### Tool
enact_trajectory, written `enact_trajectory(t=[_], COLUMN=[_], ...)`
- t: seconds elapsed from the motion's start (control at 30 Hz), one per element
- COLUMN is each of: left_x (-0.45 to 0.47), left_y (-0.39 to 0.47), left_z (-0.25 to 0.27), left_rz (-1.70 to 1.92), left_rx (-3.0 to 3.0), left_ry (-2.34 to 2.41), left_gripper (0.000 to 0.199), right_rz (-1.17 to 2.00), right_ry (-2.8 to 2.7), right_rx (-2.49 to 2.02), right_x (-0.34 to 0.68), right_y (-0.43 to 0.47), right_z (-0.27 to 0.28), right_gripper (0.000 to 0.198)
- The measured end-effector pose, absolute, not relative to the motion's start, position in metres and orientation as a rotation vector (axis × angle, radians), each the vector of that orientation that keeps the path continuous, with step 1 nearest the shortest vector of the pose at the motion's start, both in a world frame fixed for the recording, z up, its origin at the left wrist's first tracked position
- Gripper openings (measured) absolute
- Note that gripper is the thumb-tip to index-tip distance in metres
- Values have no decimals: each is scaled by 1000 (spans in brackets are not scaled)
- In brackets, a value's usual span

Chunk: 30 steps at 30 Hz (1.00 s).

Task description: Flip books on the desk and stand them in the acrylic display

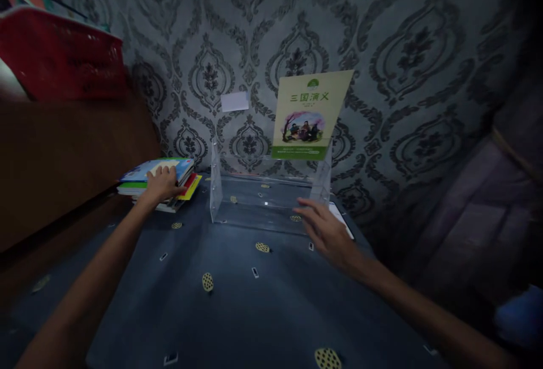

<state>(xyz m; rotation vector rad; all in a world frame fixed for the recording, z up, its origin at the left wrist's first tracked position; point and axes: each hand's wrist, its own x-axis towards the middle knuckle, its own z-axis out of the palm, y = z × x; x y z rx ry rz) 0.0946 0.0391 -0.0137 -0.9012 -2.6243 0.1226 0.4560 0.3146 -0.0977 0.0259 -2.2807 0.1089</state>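
Note:
My left hand (162,184) is at a stack of books (142,189) on the left of the table. Its fingers lie over the blue-covered top book (139,172) and the thumb is at the book's edge, gripping it. In the middle stands a clear acrylic book rack (215,188). A cream and green book (303,115) stands upright at the rack's right end, its illustrated cover in view. Close to the rack's front right corner, my right hand (324,230) hovers with fingers stretched and nothing in them.
A dark blue patterned cloth (229,312) covers the table. Behind it is a patterned wall with a small white card (235,101). A phone-like flat object (341,221) lies right of the rack. Brown furniture (72,159) with a red container (63,55) rises at left.

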Motion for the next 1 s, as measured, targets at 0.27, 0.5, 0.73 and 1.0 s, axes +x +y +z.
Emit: enact_trajectory(t=[0.27,0.5,0.73,1.0], left_x=[101,122,157,211], left_y=[36,8,-28,-55], left_z=[-31,-32,-55,-88], left_rz=[84,93,37,68], left_rx=[-833,-955,-1054,-1184], left_ry=[-2551,-2471,-2375,-2155], left_gripper=[46,43,52,52], right_rz=[434,861,2078,2807], right_ry=[-2456,-2499,-2095,-1310], right_rx=[61,-16,-160,-100], right_x=[457,451,366,277], right_y=[270,250,200,137], right_z=[-153,-157,-141,-103], right_gripper=[30,31,49,46])
